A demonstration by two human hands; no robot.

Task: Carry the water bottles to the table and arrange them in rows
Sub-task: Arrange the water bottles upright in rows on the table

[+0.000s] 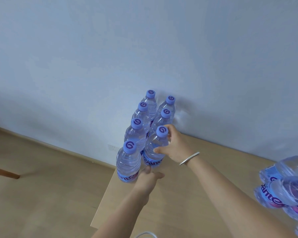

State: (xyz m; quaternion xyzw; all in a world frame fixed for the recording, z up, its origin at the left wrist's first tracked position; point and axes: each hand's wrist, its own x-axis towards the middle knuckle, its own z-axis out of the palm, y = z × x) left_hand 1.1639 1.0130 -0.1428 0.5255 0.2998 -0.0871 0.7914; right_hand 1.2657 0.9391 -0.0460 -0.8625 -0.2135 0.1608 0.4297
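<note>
Right hand [173, 148] grips front bottle [156, 148] of right row.
Left hand [149, 176] fingers loosely curled, touching nearest left-row bottle [128, 162].

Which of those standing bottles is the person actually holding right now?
The nearest bottle of the right-hand row: the right hand wraps its neck and shoulder. The other six standing bottles are ungripped.

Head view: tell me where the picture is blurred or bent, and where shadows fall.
Head view: the lying bottles at the right edge are smeared; the wide lens bends the table edge and floor line; the upright bottles look sharp and cast a faint shadow on the wall.
</note>
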